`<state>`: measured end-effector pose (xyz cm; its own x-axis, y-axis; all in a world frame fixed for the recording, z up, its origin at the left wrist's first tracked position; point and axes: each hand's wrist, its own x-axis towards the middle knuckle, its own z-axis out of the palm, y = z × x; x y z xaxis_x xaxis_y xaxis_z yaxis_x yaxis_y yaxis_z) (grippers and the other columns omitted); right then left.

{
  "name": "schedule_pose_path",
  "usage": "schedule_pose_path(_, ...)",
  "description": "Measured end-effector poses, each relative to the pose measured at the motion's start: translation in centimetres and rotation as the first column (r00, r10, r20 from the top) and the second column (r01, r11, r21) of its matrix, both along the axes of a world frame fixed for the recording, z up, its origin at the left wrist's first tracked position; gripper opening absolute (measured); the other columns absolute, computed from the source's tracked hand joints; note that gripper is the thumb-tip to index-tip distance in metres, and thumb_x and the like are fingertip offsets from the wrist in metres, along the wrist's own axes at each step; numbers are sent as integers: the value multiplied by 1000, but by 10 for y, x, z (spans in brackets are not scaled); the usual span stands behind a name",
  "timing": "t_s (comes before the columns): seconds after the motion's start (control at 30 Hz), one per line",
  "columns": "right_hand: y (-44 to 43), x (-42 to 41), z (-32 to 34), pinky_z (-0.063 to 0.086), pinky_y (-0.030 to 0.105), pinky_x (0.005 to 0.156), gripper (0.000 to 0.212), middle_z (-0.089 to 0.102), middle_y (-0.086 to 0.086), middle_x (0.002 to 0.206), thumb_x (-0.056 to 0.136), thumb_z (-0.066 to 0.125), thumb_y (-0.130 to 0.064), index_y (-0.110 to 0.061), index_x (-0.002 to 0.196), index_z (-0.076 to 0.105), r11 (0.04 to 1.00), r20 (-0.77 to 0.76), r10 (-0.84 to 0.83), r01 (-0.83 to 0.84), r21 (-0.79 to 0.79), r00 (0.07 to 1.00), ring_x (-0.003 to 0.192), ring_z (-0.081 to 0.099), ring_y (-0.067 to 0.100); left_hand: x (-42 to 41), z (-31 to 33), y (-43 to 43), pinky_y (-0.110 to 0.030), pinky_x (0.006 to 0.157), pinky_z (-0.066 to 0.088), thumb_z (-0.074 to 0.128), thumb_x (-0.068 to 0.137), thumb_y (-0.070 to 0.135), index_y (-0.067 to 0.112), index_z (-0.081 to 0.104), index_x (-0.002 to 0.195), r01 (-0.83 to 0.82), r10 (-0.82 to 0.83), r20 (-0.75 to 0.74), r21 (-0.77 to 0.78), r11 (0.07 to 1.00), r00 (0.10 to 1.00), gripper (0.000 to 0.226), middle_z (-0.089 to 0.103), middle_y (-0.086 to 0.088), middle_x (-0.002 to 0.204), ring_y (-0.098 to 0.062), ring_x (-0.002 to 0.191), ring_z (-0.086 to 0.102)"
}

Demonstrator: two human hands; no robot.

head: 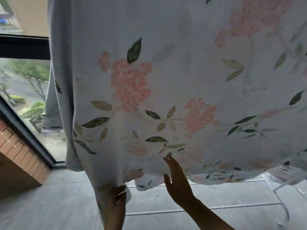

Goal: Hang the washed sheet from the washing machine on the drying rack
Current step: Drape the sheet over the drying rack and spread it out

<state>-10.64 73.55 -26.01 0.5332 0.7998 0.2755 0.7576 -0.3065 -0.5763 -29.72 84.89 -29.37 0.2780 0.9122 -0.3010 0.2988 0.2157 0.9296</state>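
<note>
The sheet [166, 72], pale with pink flowers and green leaves, hangs from above and fills most of the view. Its support lies beyond the top edge of the frame, so the drying rack cannot be confirmed. The left hand [118, 196] pinches the lower left corner of the sheet, with the fabric bunched between thumb and fingers. The right hand [177, 181] is spread, its straight fingers laid flat against the cloth near the bottom hem. Risk: a hard pull on the gripped corner is likely to drag the sheet unevenly along its support, leaving one side low enough to reach the floor [66, 205]. Risk: folds left doubled at the left edge, beside the window [25, 90], probably dry slowly. No basket, tub or washing machine is in view, so contents cannot be reported.
</note>
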Motion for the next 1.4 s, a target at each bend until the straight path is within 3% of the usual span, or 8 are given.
schedule_pose_path(0.17, -14, 23, -44, 25, 7, 106, 54, 27, -15, 149, 91, 40, -30, -35, 141, 24, 995, -212, -94, 99, 13, 973, 136, 29, 2, 38, -22, -23, -9, 48, 45, 54, 86, -11, 12, 63, 84, -70, 74, 78, -54, 996, 994, 25, 63, -7, 79, -3, 58, 61)
schedule_pose_path(0.27, -30, 36, -64, 41, 23, 102, 50, 37, -15, 142, 92, 45, -23, -36, 137, 26, 990, -352, -121, 138, 22, 928, 129, 39, 5, 53, -45, -39, -7, 49, 46, 55, 85, -11, 19, 66, 78, -94, 100, 59, -99, 991, 993, 33, 65, -1, 85, 6, 63, 61)
schedule_pose_path(0.37, -32, 55, -94, 42, 11, 83, 50, 46, -10, 131, 93, 50, -9, -41, 127, 32, 983, -497, -167, 185, -13, 851, 113, 52, 10, 73, -84, -56, -15, 52, 50, 53, 86, -10, 25, 70, 76, -17, 23, 54, -111, 994, 998, 41, 68, -5, 88, 3, 68, 63)
schedule_pose_path(0.57, -25, 91, -210, 48, 32, 74, 33, 56, 6, 123, 85, 67, -15, -30, 109, 50, 949, -937, -144, 314, -39, 319, 104, 57, 17, 127, -191, -66, -29, 63, 46, 47, 90, -10, 16, 62, 87, 52, -18, 160, -212, 976, 987, 30, 66, -8, 98, -14, 84, 62)
schedule_pose_path(0.67, -11, 99, -283, 51, 36, 75, 85, 63, 0, 112, 38, 89, -52, -27, 111, 54, 946, -993, -48, 325, -12, 104, 109, 58, 23, 134, -261, -53, -31, 64, 46, 45, 92, -9, 16, 60, 90, 12, 45, 224, -246, 969, 974, 29, 65, -9, 101, -16, 86, 62)
schedule_pose_path(0.8, 17, 108, -359, 48, 46, 90, 67, 64, 5, 121, 60, 86, -32, -22, 119, 54, 939, -980, 154, 326, 105, -129, 118, 56, 27, 143, -340, -23, -36, 70, 50, 56, 89, 1, 14, 58, 100, -68, 210, 405, -338, 939, 890, 17, 66, -11, 108, -25, 96, 63)
schedule_pose_path(1.17, 111, 97, -388, 52, 43, 89, 71, 64, -2, 121, 47, 93, -31, -26, 110, 60, 758, -713, 652, 196, 622, -257, 116, 60, 20, 125, -332, 96, -40, 103, 43, 45, 94, 27, 16, 43, 138, -204, 233, 928, -178, 963, 291, 45, 61, 1, 127, -16, 116, 59)
schedule_pose_path(1.4, 119, 81, -381, 45, 41, 93, 43, 60, 4, 126, 78, 55, -10, -24, 118, 54, 750, -781, 621, 341, 566, -70, 110, 61, 20, 103, -341, 97, -36, 85, 56, 53, 92, 23, 23, 53, 116, -398, 333, 870, -179, 900, 363, 24, 73, 6, 98, -18, 102, 67)
